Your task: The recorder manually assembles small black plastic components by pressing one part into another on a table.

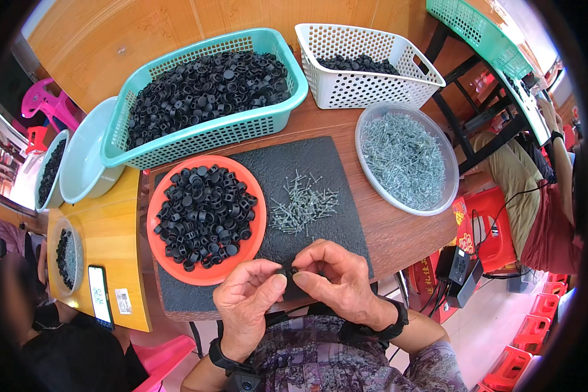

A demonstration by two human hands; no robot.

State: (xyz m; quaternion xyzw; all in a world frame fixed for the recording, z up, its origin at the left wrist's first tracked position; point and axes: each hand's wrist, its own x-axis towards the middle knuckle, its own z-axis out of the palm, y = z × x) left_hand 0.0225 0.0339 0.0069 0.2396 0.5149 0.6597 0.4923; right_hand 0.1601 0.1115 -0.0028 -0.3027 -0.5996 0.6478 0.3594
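My left hand (pixel 247 295) and my right hand (pixel 338 282) meet at the near edge of a black mat (pixel 336 251). Thumb and fingers of both are pinched around one small black plastic part (pixel 288 268), mostly covered by the fingertips. Just beyond my left hand, an orange-red plate (pixel 261 202) is heaped with black ring-shaped plastic parts (pixel 206 215). A loose pile of small silver screws (pixel 304 204) lies on the mat beyond my fingers. Whether a screw sits in the held part cannot be seen.
A teal basket (pixel 206 140) full of black parts stands at the back, beside a white basket (pixel 366 91) with fewer. At right is a clear round tub (pixel 447 189) of screws. A phone (pixel 100 297) lies on the yellow table at left. Other people sit at both sides.
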